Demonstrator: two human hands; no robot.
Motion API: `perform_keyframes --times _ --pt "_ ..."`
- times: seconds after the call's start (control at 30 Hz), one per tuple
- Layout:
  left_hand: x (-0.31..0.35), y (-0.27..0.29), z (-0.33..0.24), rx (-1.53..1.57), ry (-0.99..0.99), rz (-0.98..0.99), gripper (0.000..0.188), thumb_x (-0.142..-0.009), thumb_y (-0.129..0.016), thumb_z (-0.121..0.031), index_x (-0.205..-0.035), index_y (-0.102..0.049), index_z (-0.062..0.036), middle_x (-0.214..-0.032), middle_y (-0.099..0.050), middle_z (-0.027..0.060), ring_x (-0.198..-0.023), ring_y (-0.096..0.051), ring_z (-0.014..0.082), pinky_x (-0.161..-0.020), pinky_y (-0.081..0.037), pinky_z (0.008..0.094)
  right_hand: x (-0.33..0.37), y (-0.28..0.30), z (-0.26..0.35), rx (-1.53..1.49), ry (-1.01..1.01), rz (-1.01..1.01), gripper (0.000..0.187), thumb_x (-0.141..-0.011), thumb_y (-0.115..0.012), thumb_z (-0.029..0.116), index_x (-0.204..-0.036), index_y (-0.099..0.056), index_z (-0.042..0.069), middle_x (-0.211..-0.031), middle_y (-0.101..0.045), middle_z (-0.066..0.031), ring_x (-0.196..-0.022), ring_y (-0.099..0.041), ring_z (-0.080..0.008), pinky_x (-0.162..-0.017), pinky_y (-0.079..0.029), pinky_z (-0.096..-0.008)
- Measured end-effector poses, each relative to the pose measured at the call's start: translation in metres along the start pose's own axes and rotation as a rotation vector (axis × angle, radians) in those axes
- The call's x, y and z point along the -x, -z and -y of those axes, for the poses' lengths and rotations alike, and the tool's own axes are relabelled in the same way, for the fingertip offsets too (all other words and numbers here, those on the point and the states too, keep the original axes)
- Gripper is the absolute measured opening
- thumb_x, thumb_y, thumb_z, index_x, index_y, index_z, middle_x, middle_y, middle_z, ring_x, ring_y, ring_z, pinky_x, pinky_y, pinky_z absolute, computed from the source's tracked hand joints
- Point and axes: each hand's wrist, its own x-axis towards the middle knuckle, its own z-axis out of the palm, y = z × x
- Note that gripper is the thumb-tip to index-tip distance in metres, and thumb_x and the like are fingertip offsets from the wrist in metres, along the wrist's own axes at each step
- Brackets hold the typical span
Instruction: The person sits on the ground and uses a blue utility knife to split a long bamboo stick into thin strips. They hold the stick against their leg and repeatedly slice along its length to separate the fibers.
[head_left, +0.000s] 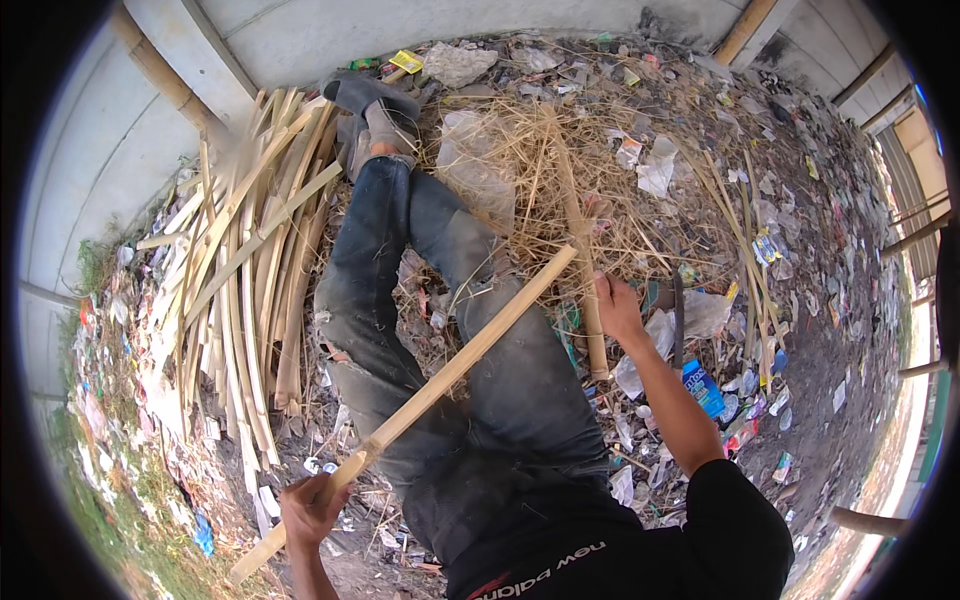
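My left hand [312, 508] is closed around the lower part of a long, pale split-bamboo strip [450, 375]. The strip slants up across my thighs, its far end near my right hand. Curled fingers show on my right hand [618, 312], beside a thicker bamboo piece [575, 230] that lies lengthwise over the shavings; what the fingers hold, if anything, is hidden. Just right of that hand is a dark, narrow curved object [679, 320], whose kind I cannot make out.
A pile of split bamboo strips [245, 270] lies left of my outstretched legs. Bamboo shavings [530, 160] cover the ground ahead. Thin strips [750, 250] and a blue packet [703, 388] lie to the right amid scattered litter. A pale panel wall [290, 40] stands behind.
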Motion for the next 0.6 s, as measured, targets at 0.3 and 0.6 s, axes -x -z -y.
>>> perform_keyframes --times 0.3,0.6 --pt "-0.084 -0.053 -0.068 0.028 -0.098 0.038 0.034 -0.086 -0.086 -0.033 -0.084 -0.073 -0.0011 -0.062 -0.064 0.0169 -0.054 -0.064 0.0355 -0.054 -0.048 0.0435 0.049 -0.037 0.067 0.045 0.221 0.247 0.049 -0.109 -0.05 0.042 -0.105 -0.068 -0.002 -0.083 -0.07 -0.029 -0.081 -0.067 -0.051 -0.075 -0.053 -0.0557" --pt "-0.079 -0.039 -0.065 0.043 -0.086 0.094 0.033 -0.087 -0.085 -0.031 -0.08 -0.071 -0.0017 -0.063 -0.064 0.0158 -0.054 -0.062 0.0363 -0.055 -0.048 0.0443 0.03 -0.048 0.059 0.085 0.085 0.207 0.055 -0.11 -0.046 0.047 -0.101 -0.069 -0.001 -0.082 -0.069 -0.0297 -0.083 -0.068 -0.0507 -0.077 -0.053 -0.0558"
